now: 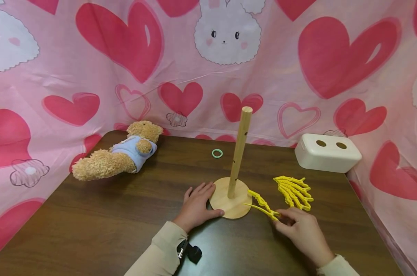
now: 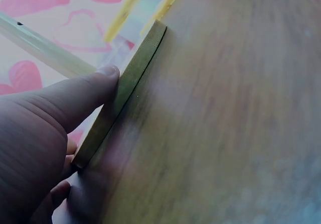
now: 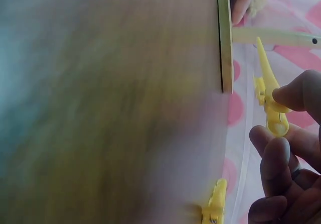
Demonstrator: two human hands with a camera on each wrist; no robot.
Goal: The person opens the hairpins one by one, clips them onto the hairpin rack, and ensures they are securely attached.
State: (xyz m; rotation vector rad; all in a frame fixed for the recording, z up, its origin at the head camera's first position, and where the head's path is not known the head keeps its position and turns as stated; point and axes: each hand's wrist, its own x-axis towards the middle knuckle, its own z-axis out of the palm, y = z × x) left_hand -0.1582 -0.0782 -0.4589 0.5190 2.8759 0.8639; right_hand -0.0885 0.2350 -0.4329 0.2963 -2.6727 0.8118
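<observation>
A wooden stand with a round base (image 1: 222, 191) and an upright pole (image 1: 240, 149) with dark holes stands on the table. My left hand (image 1: 198, 205) holds its base at the left and front edge. In the left wrist view, the thumb (image 2: 95, 88) lies against the rim, with other fingertips lower along it. My right hand (image 1: 299, 230) pinches a yellow branch-shaped piece (image 1: 268, 211) by its near end. Its two prongs point toward the pole, their tips beside the right edge of the base. The right wrist view shows the yellow piece (image 3: 271, 96) between thumb and fingers.
Several similar yellow pieces (image 1: 294, 191) lie fanned out to the right. A pale green ring (image 1: 217, 153) lies behind the stand. A teddy bear in blue clothing (image 1: 132, 151) lies at the back left, and a white box with two round holes (image 1: 327, 155) sits back right.
</observation>
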